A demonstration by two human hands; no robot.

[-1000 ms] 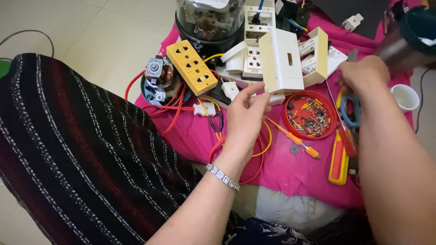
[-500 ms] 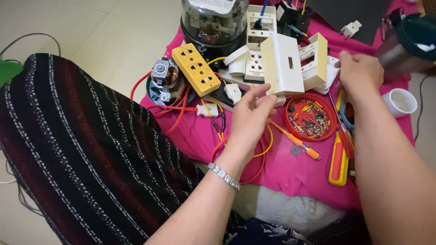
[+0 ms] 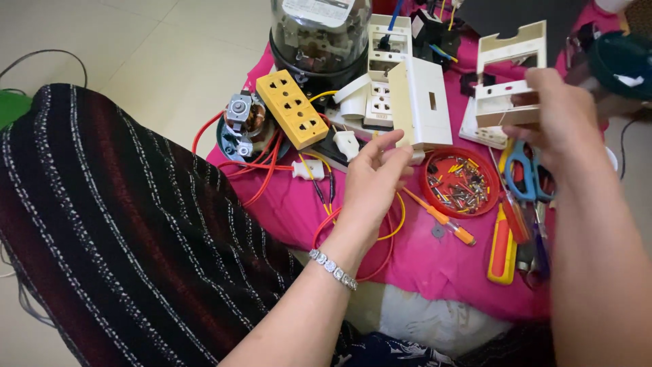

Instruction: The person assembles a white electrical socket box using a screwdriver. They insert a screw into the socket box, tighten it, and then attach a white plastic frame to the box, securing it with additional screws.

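I see one cream plastic switch-box frame (image 3: 506, 81) lifted above the pink cloth (image 3: 435, 258), held in my right hand (image 3: 560, 122); fingers curl tight around its lower edge, thumb side hidden. One white cover plate (image 3: 424, 102) stands on edge just left of it. My left hand (image 3: 370, 180) hovers over the cloth near that plate, fingers loosely spread and slightly bent, fingertips close to the plate's bottom corner; contact I cannot tell. It holds nothing. Count outward: one red round dish (image 3: 462, 183) of small screws and bits between the hands, one orange screwdriver (image 3: 441, 219) just below it, one blue-handled scissors (image 3: 526, 170) under my right wrist, one yellow triple socket strip (image 3: 292, 109), one glass-domed meter (image 3: 319, 34) at the back, one silver bracelet (image 3: 333, 268) on my left wrist.
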